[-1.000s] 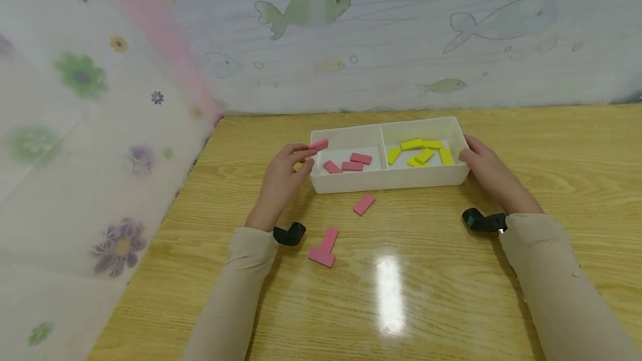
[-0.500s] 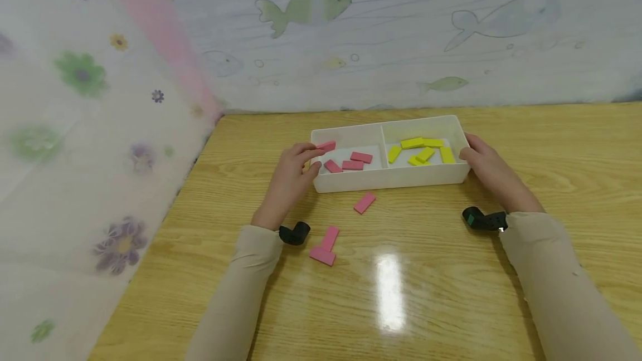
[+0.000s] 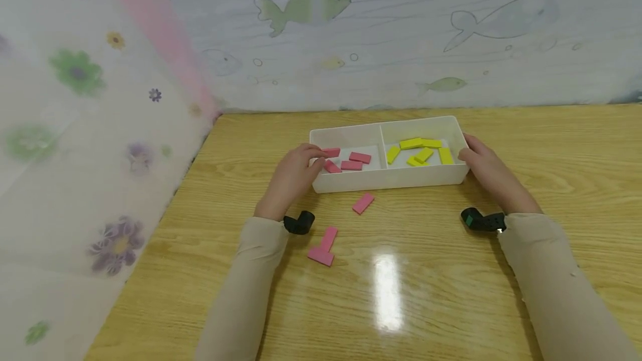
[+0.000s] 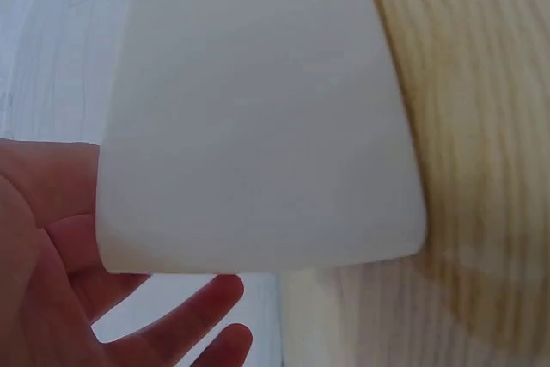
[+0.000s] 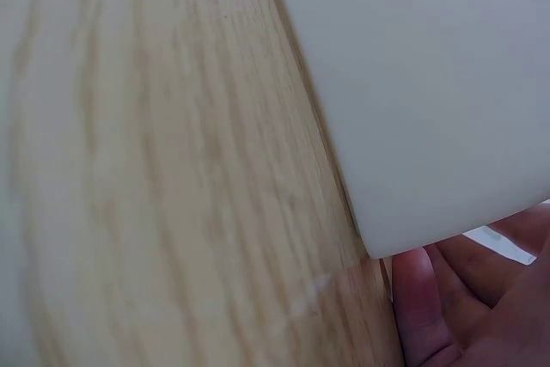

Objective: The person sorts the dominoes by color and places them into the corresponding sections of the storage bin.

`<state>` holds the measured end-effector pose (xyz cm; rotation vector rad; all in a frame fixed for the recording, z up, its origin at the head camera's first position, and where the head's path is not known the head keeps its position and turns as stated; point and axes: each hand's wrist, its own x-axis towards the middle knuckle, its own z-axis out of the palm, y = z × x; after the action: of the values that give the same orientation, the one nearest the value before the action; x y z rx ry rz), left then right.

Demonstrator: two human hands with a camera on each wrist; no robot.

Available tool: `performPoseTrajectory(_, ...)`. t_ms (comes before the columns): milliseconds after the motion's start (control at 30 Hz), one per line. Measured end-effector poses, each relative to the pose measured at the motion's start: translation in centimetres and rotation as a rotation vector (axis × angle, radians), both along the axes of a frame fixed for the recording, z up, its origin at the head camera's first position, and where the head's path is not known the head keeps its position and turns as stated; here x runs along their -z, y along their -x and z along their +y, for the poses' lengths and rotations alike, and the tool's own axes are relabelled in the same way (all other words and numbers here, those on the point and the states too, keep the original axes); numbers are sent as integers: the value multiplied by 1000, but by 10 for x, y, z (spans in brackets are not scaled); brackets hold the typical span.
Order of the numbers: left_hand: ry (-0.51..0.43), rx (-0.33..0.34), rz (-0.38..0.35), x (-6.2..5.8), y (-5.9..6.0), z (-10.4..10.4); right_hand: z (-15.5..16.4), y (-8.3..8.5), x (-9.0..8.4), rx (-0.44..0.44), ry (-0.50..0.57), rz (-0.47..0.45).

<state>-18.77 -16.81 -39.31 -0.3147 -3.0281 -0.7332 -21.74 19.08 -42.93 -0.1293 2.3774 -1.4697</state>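
A white two-compartment box (image 3: 391, 179) stands on the table. My left hand (image 3: 293, 174) reaches over its left end, fingertips pinching one end of a pink domino block (image 3: 332, 152) low in the left compartment. That block is hidden in the left wrist view, where the hand (image 4: 51, 272) shows behind the box wall (image 4: 258, 126). More pink blocks (image 3: 351, 165) lie in the same compartment. Several yellow blocks (image 3: 423, 155) lie in the right one. My right hand (image 3: 494, 174) grips the box's right end, thumb at the front corner.
In front of the box, one pink block (image 3: 363, 203) lies on the wooden table (image 3: 426, 294). Nearer still, two pink blocks (image 3: 321, 255) touch each other. A wall with painted fish (image 3: 316, 4) rises behind, and a flowered wall covering (image 3: 75, 183) borders the left.
My left hand has moved right over the box's left end, bringing the pink block from the rim down into the left compartment. The right hand keeps its hold on the box.
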Motion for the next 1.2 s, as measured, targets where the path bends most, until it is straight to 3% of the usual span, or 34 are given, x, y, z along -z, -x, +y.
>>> performPoseTrajectory(200, -19, -37, -23, -5, 4, 2, -2, 3, -1, -12, 9, 13)
performPoseTrajectory(433, -125, -106, -47, 0, 12, 7, 2, 1, -2, -8, 3, 3)
performPoseTrajectory(567, -147, -113, -41, 2, 14, 9, 3, -1, -1, -3, 8, 0)
performPoseTrajectory(700, -96, -116, 14, 4, 15, 11, 3, -2, -3, 4, 12, 15)
performPoseTrajectory(800, -7, -114, 75, 6, 14, 14, 3, -2, -4, 9, 16, 16)
performPoseTrajectory(933, 76, -104, 100, 8, 13, 17, 3, -2, -4, 11, 10, 15)
performPoseTrajectory(1200, 15, -81, 74, 10, 13, 17, 4, -3, -6, 3, 10, 2)
